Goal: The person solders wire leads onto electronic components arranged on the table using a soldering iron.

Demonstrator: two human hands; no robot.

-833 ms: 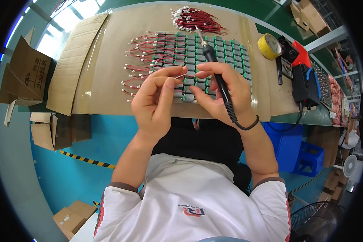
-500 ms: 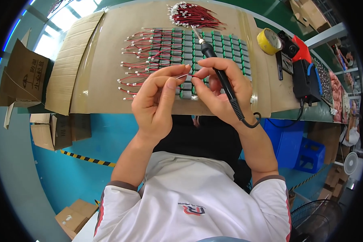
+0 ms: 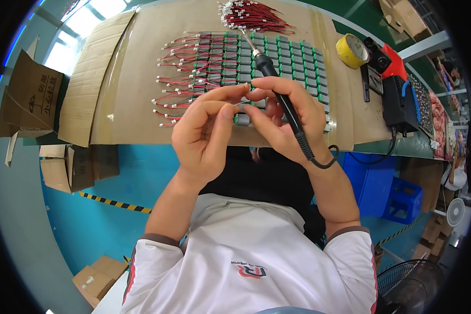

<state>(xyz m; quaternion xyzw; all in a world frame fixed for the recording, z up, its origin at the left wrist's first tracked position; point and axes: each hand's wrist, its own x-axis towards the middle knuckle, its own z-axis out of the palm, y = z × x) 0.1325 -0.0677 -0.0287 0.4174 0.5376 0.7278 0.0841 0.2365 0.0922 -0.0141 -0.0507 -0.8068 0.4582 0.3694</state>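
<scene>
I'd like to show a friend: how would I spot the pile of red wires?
Start at the brown-covered table. Beyond the grid of grey and green pieces, near the far edge, lies the pile of red wires. Unlike the wires fanned along the grid's left side, these lie heaped, white connectors mostly bunched left.

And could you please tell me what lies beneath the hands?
Grey-green blocks, red wires and brown table covering show around the left hand and right hand; whatever lies directly beneath is hidden.
</scene>
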